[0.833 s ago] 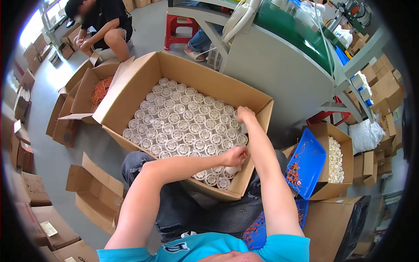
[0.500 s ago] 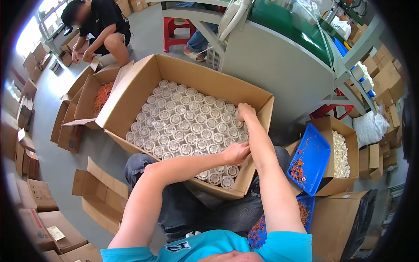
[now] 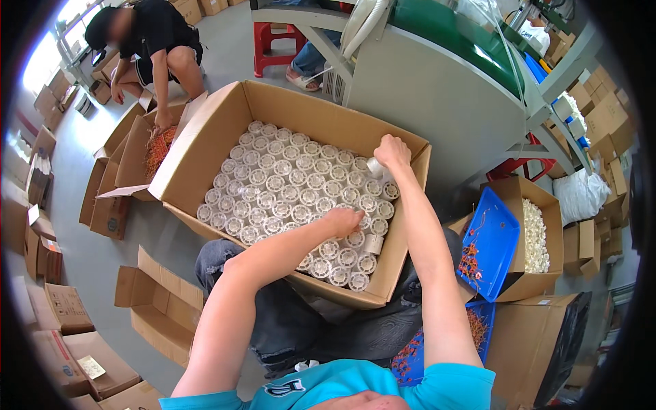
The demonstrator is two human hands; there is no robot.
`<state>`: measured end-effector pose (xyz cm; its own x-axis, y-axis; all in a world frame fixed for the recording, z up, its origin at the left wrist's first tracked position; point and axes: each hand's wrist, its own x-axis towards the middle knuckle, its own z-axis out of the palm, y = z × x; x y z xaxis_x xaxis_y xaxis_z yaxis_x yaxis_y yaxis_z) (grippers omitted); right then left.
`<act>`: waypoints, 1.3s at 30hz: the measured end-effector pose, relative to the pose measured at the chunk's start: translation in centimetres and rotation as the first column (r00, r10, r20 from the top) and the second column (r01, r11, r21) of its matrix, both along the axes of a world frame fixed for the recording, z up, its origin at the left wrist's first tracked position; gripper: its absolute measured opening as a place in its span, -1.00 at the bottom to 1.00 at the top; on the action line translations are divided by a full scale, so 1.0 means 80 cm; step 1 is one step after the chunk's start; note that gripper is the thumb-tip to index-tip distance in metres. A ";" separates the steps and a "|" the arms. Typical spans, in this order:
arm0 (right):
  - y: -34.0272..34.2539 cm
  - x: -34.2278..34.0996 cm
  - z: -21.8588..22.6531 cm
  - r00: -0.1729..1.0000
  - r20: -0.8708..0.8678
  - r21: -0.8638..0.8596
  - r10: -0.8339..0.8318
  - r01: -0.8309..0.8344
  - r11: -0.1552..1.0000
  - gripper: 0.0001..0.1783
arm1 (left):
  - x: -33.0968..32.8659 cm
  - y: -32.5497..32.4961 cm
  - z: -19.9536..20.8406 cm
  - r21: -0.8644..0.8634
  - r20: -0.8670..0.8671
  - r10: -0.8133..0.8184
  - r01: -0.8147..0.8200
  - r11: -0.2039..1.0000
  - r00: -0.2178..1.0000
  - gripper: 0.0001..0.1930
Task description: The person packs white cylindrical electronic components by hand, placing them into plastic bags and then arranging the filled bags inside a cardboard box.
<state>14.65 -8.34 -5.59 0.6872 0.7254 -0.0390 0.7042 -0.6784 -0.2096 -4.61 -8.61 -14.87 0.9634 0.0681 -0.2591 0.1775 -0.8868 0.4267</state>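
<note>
A large open cardboard box (image 3: 205,137) in front of me holds rows of round, clear-and-white plastic cylinders (image 3: 297,179) with patterned round tops. At the box's far right, my right hand (image 3: 393,152) is closed on a whitish plastic cylinder (image 3: 374,167), tilted above the others. My left hand (image 3: 344,222) rests low over the right part of the rows, its fingers curled down among the tops; what they grip is hidden. Nearer me, by the right wall, one cylinder (image 3: 372,244) lies tipped, its side showing.
A blue tray (image 3: 502,239) with reddish wired bits leans on a carton of white pieces (image 3: 535,239) at right. Left, a person (image 3: 160,51) crouches, one hand in a box of orange-red wires (image 3: 158,154). A grey machine (image 3: 430,116) stands beyond; an open carton (image 3: 160,307) lies near left.
My right hand has lifted a cylinder up from the far right corner. My left hand has shifted left and slightly away from me. The crouching person has reached into the wire box.
</note>
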 end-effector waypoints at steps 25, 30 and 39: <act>-0.017 -0.041 -0.055 0.977 -0.173 -0.383 0.123 -0.182 0.906 -0.58 | 0.024 -0.013 -0.011 -0.262 0.221 0.080 -0.020 0.965 0.972 -0.79; -0.014 -0.032 -0.096 0.967 -0.144 -0.439 0.211 -0.254 0.862 -0.60 | 0.025 -0.013 -0.025 -0.272 0.316 0.060 0.029 0.962 0.947 -0.86; -0.005 -0.016 -0.072 0.921 -0.301 -0.337 0.247 -0.345 0.876 -0.68 | 0.037 -0.011 -0.003 -0.443 0.476 0.322 -0.093 0.891 0.818 -0.80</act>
